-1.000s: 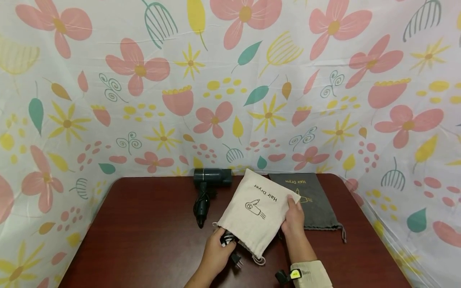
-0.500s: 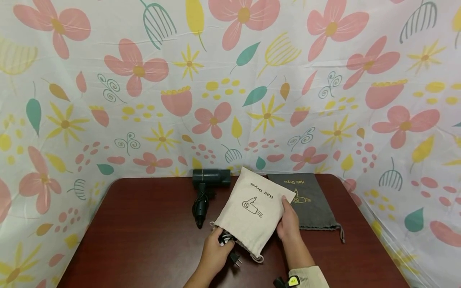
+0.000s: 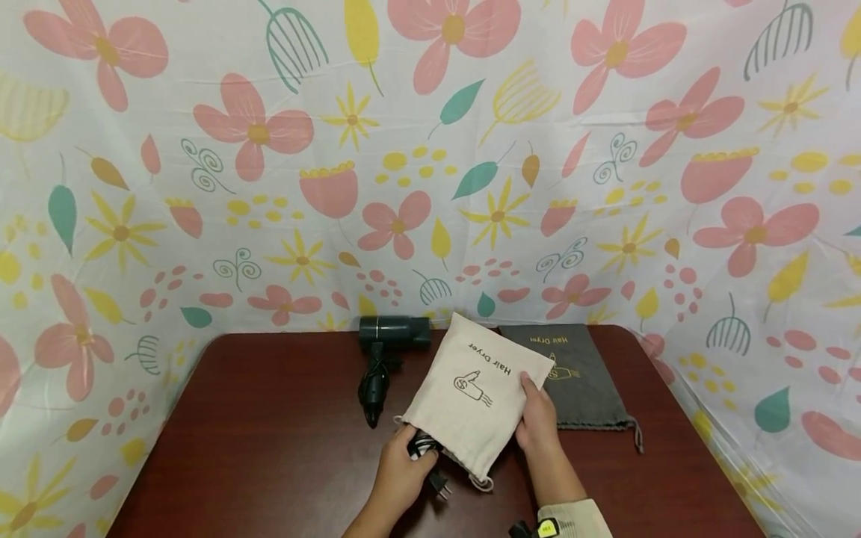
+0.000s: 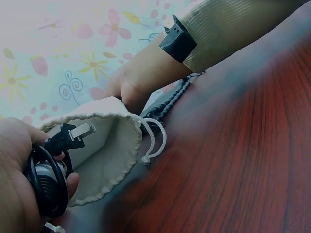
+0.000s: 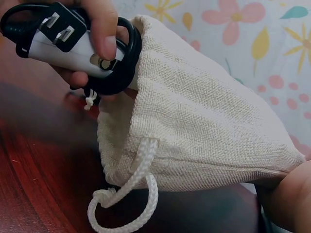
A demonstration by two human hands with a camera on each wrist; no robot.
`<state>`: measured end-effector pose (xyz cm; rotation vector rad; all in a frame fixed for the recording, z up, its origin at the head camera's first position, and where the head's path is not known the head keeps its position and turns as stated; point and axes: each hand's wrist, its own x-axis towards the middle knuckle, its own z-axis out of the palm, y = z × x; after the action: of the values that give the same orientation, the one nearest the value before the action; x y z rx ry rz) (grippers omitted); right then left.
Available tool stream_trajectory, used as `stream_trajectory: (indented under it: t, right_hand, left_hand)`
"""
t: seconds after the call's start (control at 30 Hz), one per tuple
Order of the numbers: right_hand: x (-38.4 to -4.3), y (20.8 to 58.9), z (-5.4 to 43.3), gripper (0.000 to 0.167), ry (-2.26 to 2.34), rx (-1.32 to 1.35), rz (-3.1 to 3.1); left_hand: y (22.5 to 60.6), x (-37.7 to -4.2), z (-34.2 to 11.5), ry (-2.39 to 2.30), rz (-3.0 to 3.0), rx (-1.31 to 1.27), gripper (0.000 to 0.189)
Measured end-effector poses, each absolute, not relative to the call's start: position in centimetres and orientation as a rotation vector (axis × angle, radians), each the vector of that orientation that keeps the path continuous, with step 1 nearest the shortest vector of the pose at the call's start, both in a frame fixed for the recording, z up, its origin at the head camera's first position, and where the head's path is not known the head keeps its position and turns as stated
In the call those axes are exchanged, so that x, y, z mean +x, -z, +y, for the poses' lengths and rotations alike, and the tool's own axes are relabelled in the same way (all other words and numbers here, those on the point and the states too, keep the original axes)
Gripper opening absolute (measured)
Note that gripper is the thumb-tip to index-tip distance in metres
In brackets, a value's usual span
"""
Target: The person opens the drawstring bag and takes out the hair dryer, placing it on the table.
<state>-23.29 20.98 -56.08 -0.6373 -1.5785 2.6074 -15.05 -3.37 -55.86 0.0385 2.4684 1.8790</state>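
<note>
A cream drawstring bag [image 3: 464,403] printed "Hair Dryer" is held tilted over the table, its mouth toward me. My right hand [image 3: 540,422] grips its side near a far corner, thumb on top. At the mouth, my left hand [image 3: 397,471] holds the white handle [image 5: 70,54] of a hair dryer, with black cord [image 4: 57,182] wound around it. The two-prong plug [image 4: 68,138] sticks out beside the thumb. The rest of that dryer is hidden by the bag and hand. A white drawstring loop [image 5: 150,194] hangs from the bag's edge.
A dark hair dryer [image 3: 397,332], its cord wound around the handle, lies at the back of the brown table [image 3: 269,418]. To the right lies a flat grey drawstring bag [image 3: 588,396], partly behind the cream one. A floral curtain [image 3: 430,164] closes off the back and sides.
My right hand has slid a little from the cream bag's far corner down along its side. The left hand keeps its hold on the handle, nearly still.
</note>
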Motion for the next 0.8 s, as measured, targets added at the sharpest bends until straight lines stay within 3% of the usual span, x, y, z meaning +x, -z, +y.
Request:
stream_trajectory:
  t: [0.3, 0.57, 0.8]
  right_hand:
    - [-23.7, 55.8, 21.1, 0.054, -2.596, -0.648, -1.564]
    - [-23.8, 55.4, 21.3, 0.055, -2.577, -0.662, -1.563]
    - [-23.9, 55.1, 21.4, 0.053, -2.566, -0.667, -1.541]
  left_hand:
    - [55.8, -14.9, -3.8, -1.886, 2.415, 0.056, 0.045]
    - [55.8, -15.0, -4.0, -1.871, 2.442, 0.063, 0.063]
    - [55.9, -14.9, -4.4, -1.854, 2.460, 0.065, 0.065]
